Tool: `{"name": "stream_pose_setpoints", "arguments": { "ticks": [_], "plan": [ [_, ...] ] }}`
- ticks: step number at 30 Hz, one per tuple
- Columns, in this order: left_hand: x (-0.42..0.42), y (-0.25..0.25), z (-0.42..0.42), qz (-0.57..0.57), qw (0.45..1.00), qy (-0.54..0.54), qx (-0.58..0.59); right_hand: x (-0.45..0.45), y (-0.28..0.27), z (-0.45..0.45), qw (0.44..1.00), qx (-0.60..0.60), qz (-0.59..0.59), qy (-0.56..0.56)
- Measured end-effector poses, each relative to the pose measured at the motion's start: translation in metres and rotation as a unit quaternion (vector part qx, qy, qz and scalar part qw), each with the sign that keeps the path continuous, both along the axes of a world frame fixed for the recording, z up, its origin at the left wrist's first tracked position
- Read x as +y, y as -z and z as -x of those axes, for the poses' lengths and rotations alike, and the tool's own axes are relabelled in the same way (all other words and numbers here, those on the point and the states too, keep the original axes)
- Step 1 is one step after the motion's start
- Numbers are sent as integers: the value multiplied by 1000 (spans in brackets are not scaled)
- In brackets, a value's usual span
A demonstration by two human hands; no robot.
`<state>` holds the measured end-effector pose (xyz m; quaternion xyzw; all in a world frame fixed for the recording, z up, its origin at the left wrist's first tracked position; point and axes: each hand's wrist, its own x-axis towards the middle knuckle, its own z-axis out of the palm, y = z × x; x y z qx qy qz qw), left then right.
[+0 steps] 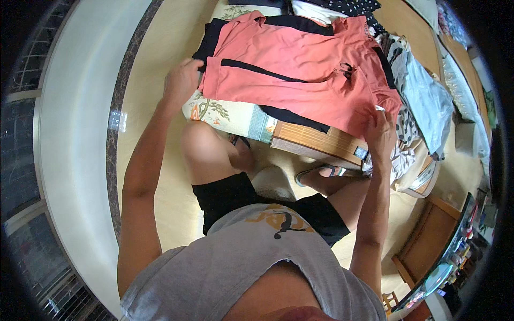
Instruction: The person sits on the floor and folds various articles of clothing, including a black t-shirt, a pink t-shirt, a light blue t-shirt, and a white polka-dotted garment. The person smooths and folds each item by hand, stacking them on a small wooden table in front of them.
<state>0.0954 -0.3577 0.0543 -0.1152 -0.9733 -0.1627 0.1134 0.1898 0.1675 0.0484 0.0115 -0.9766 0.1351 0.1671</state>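
Observation:
A pink shirt (289, 72) with black stripes and dark lettering lies spread out before me, one edge folded over. Black fabric (297, 118) shows beneath its near edge, and more black cloth sticks out at its far left corner. My left hand (182, 78) grips the left edge, its fingers at the black and pink cloth. At the lower right corner, near the collar or sleeve, my right hand (380, 132) pinches the pink fabric. Under the shirt are a patterned cloth (229, 116) and a bamboo mat surface (309, 138).
A heap of clothes lies to the right, with a light blue garment (425, 96) and polka-dot fabric (405, 124). More dark dotted cloth (349, 6) lies at the far side. A wooden cabinet (429, 236) and a screen (437, 261) stand at the lower right.

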Motion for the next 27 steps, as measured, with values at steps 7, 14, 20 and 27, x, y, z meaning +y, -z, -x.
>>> {"name": "stream_pose_setpoints", "arguments": {
  "ticks": [7,14,20,27],
  "plan": [
    [92,3,66,117,989,37,81,-55,13,15,986,-5,101,-130],
    [52,0,106,43,984,-133,-109,-66,32,12,978,-11,169,-117],
    [27,1,107,69,988,-120,62,-66,35,17,979,-12,170,-111],
    [60,32,131,157,972,137,112,-64,41,18,982,2,158,-102]
  ]
}}
